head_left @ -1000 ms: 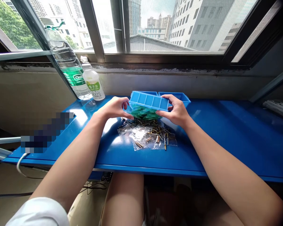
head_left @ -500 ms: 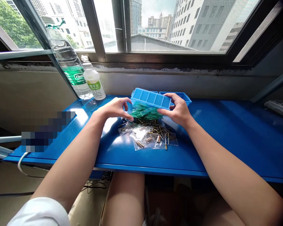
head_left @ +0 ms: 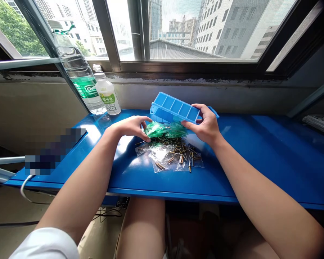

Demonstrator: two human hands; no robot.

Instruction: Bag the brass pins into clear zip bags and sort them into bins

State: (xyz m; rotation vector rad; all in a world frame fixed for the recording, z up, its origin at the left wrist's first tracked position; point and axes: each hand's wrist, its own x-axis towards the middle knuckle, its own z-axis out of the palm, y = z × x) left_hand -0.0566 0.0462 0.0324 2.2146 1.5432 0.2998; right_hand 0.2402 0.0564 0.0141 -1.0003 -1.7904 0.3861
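My right hand [head_left: 204,124] grips the right end of a light-blue plastic bin [head_left: 175,107], thumb on the near side. The bin is tilted in the air, its ribbed outer face towards me. Under it lies a heap of green plastic packets [head_left: 164,130]. At the heap's left edge is my left hand [head_left: 133,126], thumb and fingers curved and apart; whether the fingertips touch the packets is unclear. Thin metal pins [head_left: 178,146] and clear bags [head_left: 162,153] with brass-coloured pieces lie just nearer to me.
Behind the held bin, more blue plastic bin [head_left: 215,113] shows, mostly hidden. A large water bottle [head_left: 81,79] and a small white bottle [head_left: 107,94] stand at the back left of the blue table [head_left: 259,158]. A blurred-out object [head_left: 54,153] lies at left; the window wall borders the back.
The bin has risen and tilted further, its left end higher. The green packets under it now lie spread on the pile. My left hand has shifted slightly down.
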